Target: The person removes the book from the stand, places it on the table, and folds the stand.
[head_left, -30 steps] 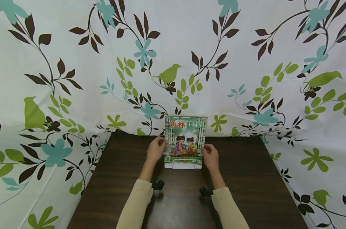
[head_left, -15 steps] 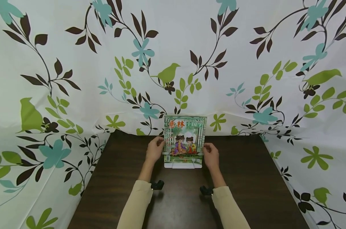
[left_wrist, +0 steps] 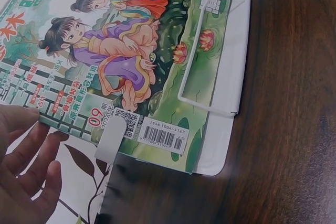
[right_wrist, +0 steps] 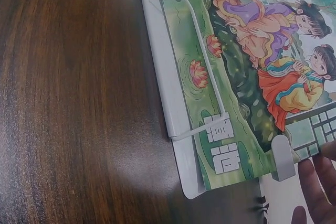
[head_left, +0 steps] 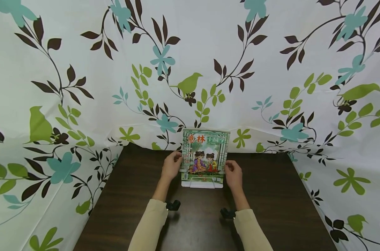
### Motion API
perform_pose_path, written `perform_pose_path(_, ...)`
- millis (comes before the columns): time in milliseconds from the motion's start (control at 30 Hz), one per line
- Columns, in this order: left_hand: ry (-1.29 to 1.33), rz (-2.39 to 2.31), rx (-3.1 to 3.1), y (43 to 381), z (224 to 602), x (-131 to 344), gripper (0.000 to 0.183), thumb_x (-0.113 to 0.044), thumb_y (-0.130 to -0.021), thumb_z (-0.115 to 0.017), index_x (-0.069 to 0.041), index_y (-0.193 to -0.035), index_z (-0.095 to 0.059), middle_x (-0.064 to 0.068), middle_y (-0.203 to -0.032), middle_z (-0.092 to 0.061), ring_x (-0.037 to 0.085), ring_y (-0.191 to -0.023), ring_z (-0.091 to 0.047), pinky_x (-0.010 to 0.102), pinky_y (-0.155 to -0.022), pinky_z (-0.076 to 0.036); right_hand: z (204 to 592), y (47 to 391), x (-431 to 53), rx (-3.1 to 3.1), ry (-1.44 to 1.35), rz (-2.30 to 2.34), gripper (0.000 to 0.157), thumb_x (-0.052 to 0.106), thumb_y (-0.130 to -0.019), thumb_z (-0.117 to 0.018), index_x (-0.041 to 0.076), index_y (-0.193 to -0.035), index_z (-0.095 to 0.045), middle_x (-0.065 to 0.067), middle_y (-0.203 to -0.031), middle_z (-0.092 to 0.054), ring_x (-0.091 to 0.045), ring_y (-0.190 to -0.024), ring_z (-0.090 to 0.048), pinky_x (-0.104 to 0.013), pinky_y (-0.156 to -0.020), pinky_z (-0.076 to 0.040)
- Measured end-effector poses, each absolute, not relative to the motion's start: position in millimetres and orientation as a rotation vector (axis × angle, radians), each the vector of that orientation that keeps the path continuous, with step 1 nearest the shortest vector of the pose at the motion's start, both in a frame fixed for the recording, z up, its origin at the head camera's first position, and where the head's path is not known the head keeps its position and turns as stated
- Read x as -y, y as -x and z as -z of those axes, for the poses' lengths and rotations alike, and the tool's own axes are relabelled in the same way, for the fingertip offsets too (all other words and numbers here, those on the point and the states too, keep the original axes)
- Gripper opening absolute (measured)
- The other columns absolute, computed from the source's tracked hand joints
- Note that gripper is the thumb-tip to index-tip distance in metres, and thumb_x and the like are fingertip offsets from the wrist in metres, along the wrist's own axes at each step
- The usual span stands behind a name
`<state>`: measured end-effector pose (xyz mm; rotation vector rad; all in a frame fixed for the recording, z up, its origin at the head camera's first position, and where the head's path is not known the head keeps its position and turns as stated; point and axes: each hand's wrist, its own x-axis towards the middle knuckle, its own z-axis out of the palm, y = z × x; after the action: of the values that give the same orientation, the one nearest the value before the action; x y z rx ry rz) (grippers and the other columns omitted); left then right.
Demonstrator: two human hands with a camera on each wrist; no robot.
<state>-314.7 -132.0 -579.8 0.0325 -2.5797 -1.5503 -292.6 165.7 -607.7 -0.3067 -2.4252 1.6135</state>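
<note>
A magazine (head_left: 205, 153) with two illustrated figures on its green cover leans upright on a white book stand (head_left: 190, 184). A white wire bar (left_wrist: 190, 61) crosses the lower cover, and a white side clip (right_wrist: 283, 157) holds the edge. My left hand (head_left: 171, 165) pinches the magazine's left edge, thumb at the cover's border and the other fingers spread below it. On the opposite edge, my right hand (head_left: 233, 174) has its thumb and fingers at the border just above the clip; part of this hand falls outside the right wrist view.
The stand rests on a dark wooden table (head_left: 202, 223), near its back edge. Behind it hangs a white cloth (head_left: 208, 45) printed with leaves, flowers and birds. Black wrist mounts (head_left: 173, 205) show at both sleeves.
The head view has shifted slightly, so the scene sits a little lower. Both hands stay at the magazine's side edges, and the magazine stays on the stand.
</note>
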Motion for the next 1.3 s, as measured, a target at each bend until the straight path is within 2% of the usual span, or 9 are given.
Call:
perform_pose_path(200,-0.018,1.561,2.586,317,577,132,0.016,-0.02,-0.108,-0.067,-0.01,-0.119,-0.074,0.01,-0.111,-0.075,0.025,-0.098,-0.066,0.039,-0.077,-0.052,607,293,-166,2.409,0.312,-1.624,0.02,0.013,-0.106,-0.065,0.005,-0.123,-0.073,-0.018,-0.116,-0.073,-0.02,-0.093,-0.064,-0.027,-0.073,-0.052)
perform_pose_path(500,0.026,1.567,2.556,323,572,130,0.015,-0.016,-0.107,-0.067,-0.006,-0.116,-0.073,0.014,-0.112,-0.075,0.029,-0.101,-0.069,0.045,-0.085,-0.057,603,297,-167,2.381,0.3,-1.637,0.021,0.013,-0.106,-0.064,0.005,-0.123,-0.072,-0.019,-0.12,-0.073,-0.024,-0.097,-0.066,-0.026,-0.075,-0.053)
perform_pose_path(767,0.007,1.607,2.528,322,572,130,0.016,-0.017,-0.108,-0.067,-0.006,-0.118,-0.072,0.015,-0.117,-0.075,0.03,-0.106,-0.07,0.048,-0.09,-0.058,604,297,-166,2.371,0.28,-1.671,0.021,0.013,-0.107,-0.063,0.005,-0.125,-0.072,-0.018,-0.121,-0.072,-0.02,-0.093,-0.067,-0.024,-0.073,-0.055)
perform_pose_path(1300,0.099,1.56,2.493,321,566,128,0.015,-0.013,-0.108,-0.065,-0.003,-0.116,-0.071,0.018,-0.115,-0.075,0.033,-0.105,-0.072,0.052,-0.09,-0.059,596,294,-165,2.377,0.289,-1.618,0.021,0.014,-0.108,-0.066,0.005,-0.126,-0.073,-0.018,-0.12,-0.072,-0.019,-0.095,-0.063,-0.03,-0.077,-0.051)
